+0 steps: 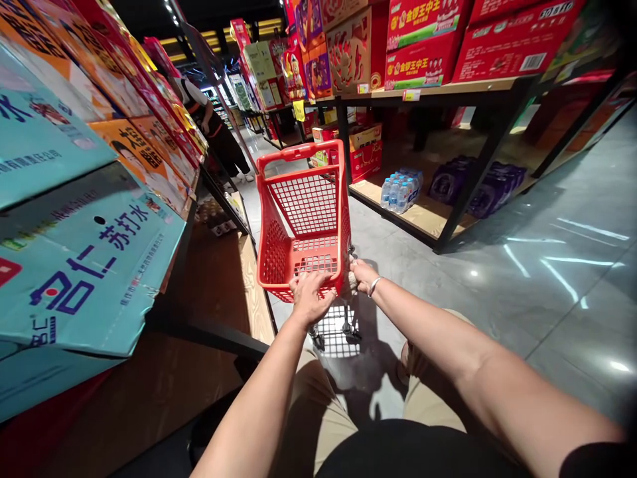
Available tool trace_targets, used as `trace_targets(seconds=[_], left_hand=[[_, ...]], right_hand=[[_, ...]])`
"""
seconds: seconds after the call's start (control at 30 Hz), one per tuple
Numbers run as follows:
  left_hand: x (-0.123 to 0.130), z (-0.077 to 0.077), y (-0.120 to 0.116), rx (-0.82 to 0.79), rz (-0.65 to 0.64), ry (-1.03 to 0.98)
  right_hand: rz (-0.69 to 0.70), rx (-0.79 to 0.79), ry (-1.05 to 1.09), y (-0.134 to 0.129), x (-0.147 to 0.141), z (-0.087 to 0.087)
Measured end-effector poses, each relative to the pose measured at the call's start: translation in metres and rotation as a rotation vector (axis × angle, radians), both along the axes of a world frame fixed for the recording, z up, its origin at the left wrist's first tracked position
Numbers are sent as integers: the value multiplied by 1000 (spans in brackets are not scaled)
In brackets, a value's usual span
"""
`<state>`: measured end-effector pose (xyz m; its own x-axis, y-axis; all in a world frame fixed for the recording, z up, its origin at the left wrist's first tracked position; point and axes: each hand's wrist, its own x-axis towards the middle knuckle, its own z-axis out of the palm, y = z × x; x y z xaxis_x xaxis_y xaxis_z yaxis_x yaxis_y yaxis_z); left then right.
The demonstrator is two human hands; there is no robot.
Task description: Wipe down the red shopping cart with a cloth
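A red plastic shopping cart [307, 244] stands in front of me, its basket holding nothing that I can see. Its raised handle bar [293, 153] is at the far end. My left hand [312, 297] is closed over the near rim of the basket. Just outside the basket's near right corner is my right hand [365, 273], with a silver bangle on the wrist and its fingers closed. A small pale thing shows under those fingers, but I cannot make out what it is. The cart's wheels rest on the grey floor.
Light blue cartons [84, 265] are stacked on a shelf close on the left. A black-framed shelf [448, 242] on the right bears red boxes [423, 66] above and bottled water packs [401, 190] below. A person [219, 133] stands at the far left.
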<state>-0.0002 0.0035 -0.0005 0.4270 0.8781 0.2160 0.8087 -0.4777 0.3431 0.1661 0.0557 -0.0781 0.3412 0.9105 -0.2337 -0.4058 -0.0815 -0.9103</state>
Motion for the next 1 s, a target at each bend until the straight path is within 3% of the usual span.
trace_targets(seconds=[0.13, 0.27, 0.37, 0.5, 0.67, 0.73, 0.8, 0.9, 1.0], left_hand=[[0, -2, -7, 29, -12, -19], [1, -3, -9, 45, -24, -19], [1, -4, -8, 62, -38, -25], [2, -4, -11, 52, -49, -70], [-2, -4, -18, 69, -43, -125], [-9, -3, -18, 76, -25, -132], [-17, -1, -15, 62, 4, -110], [-21, 4, -12, 25, 32, -23], [-14, 6, -12, 24, 77, 73]], right_hand=[[-24, 39, -79, -8, 5, 30], [-74, 353, -686, -53, -6, 44], [86, 514, -1107, -62, -7, 50], [234, 488, -1367, -9, 15, 71], [165, 328, -1307, 67, 43, 99], [146, 336, -1258, 73, 43, 95], [101, 376, -1163, 60, 34, 83], [4, 437, -988, 22, 8, 55], [8, 476, -929, -16, -21, 31]])
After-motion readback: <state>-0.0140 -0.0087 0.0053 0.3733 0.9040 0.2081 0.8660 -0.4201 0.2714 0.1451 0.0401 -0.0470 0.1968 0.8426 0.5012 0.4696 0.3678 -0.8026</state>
